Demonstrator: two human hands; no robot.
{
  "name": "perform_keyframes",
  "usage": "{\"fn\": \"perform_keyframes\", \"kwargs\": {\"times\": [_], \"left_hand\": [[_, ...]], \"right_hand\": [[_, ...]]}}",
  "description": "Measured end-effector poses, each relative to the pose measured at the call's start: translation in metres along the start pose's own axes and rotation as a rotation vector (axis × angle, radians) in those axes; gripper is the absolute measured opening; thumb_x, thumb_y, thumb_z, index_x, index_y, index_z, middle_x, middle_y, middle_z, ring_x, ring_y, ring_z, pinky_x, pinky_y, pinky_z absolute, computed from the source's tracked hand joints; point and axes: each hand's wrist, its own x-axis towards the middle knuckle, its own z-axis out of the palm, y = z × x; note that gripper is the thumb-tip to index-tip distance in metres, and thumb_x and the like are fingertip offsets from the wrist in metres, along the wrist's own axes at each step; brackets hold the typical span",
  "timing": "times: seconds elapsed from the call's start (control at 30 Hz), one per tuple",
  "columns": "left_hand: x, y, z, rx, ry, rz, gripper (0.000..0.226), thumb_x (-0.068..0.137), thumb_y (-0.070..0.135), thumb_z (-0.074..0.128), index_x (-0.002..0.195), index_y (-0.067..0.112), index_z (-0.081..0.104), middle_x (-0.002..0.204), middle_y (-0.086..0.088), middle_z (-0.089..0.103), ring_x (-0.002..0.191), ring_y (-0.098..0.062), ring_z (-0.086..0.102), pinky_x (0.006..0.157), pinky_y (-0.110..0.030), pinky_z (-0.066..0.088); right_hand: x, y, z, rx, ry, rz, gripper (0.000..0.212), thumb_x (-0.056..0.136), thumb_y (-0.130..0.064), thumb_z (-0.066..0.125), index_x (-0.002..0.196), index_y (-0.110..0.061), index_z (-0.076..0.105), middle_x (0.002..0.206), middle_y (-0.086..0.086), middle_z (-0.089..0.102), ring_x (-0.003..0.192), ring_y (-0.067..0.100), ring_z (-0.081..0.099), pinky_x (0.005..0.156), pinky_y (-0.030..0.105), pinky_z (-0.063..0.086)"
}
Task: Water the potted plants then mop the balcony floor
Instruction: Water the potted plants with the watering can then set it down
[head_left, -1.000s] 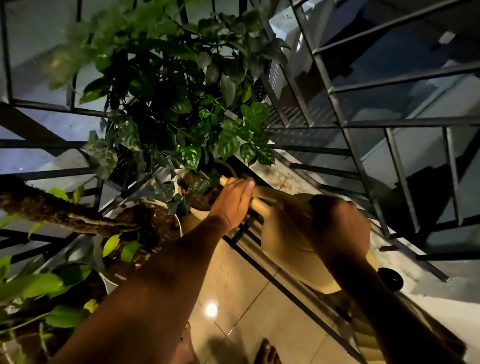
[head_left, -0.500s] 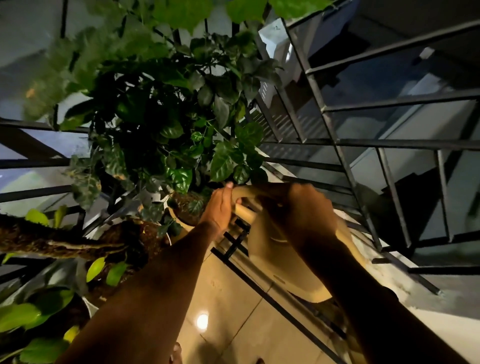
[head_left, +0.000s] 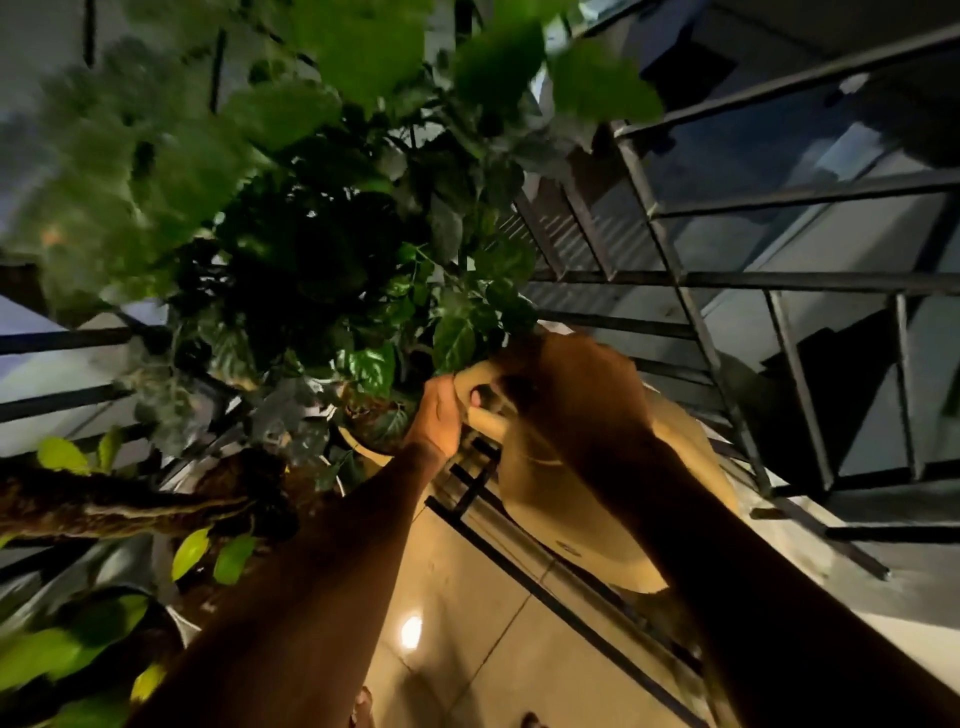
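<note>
You had your right hand gripping the tan watering can and left hand steadying its spout over the potted plant, so tipping slowly seemed smartest to avoid spilling.

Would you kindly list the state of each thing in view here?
watering can: tilted toward the plant, held in both hands
left hand: gripping the spout
right hand: gripping the handle
potted plant: upright, leafy
floor tiles: glossy, reflecting a light
</note>
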Motion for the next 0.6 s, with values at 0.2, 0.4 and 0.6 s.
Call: {"fn": "perform_keyframes", "kwargs": {"times": [0.2, 0.4, 0.6], "left_hand": [[-0.018, -0.007, -0.002, 0.24, -0.008, 0.0, 0.066, 0.093, 0.051, 0.019, 0.123, 0.003, 0.053, 0.125, -0.024, 0.051, 0.122, -0.033, 0.047, 0.102, -0.034, 0.032], [-0.048, -0.016, -0.011, 0.224, 0.067, -0.012, 0.073, 0.096, 0.05, 0.013, 0.106, -0.006, 0.059, 0.102, -0.03, 0.059, 0.102, -0.041, 0.056, 0.094, -0.047, 0.039], [-0.082, -0.033, -0.034, 0.398, 0.087, 0.041, 0.058, 0.094, 0.035, 0.02, 0.097, -0.006, 0.061, 0.098, -0.032, 0.061, 0.101, -0.042, 0.057, 0.097, -0.047, 0.04]], "right_hand": [[-0.024, 0.028, 0.022, 0.116, -0.079, 0.104, 0.024, 0.098, -0.047, 0.053, 0.117, -0.043, 0.067, 0.101, -0.011, 0.068, 0.089, 0.01, 0.063, 0.074, 0.026, 0.049], [-0.064, 0.03, 0.041, 0.165, -0.042, 0.059, 0.027, 0.098, -0.043, 0.058, 0.123, -0.05, 0.063, 0.099, -0.017, 0.068, 0.079, 0.001, 0.05, 0.061, 0.013, 0.033], [-0.083, 0.009, 0.048, 0.159, -0.086, -0.051, 0.036, 0.099, -0.046, 0.055, 0.134, -0.046, 0.056, 0.099, -0.004, 0.072, 0.079, 0.009, 0.06, 0.069, 0.024, 0.04]]}}
